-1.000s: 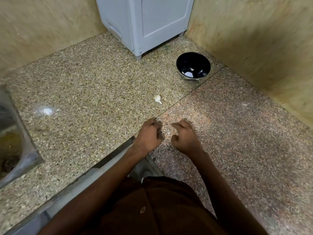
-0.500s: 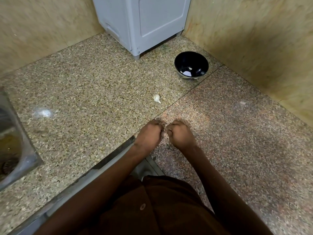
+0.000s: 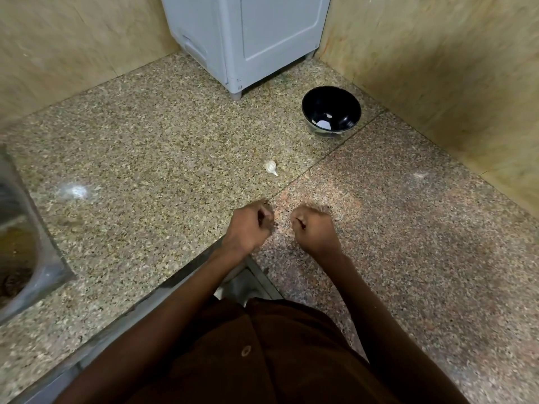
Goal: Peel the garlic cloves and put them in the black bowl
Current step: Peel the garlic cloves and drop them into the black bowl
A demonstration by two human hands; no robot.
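My left hand (image 3: 249,227) and my right hand (image 3: 316,230) hover side by side, a small gap apart, over the stone counter near its front edge. Both have their fingers curled tight. A small pale bit that looks like a garlic clove shows between my left thumb and fingers, mostly hidden. Nothing is visible in my right hand. One unpeeled white garlic clove (image 3: 271,167) lies on the counter beyond my hands. The black bowl (image 3: 331,110) stands further back right, with a small pale piece inside.
A grey appliance (image 3: 248,39) stands in the back corner, left of the bowl. Beige walls close the back and right sides. A steel sink (image 3: 32,252) is set into the counter at the far left. The counter's inner corner edge (image 3: 204,258) lies just under my left wrist.
My hands met fist to fist half a second ago and have since pulled apart again, the right one moving rightwards. The loose clove and the bowl have stayed put.
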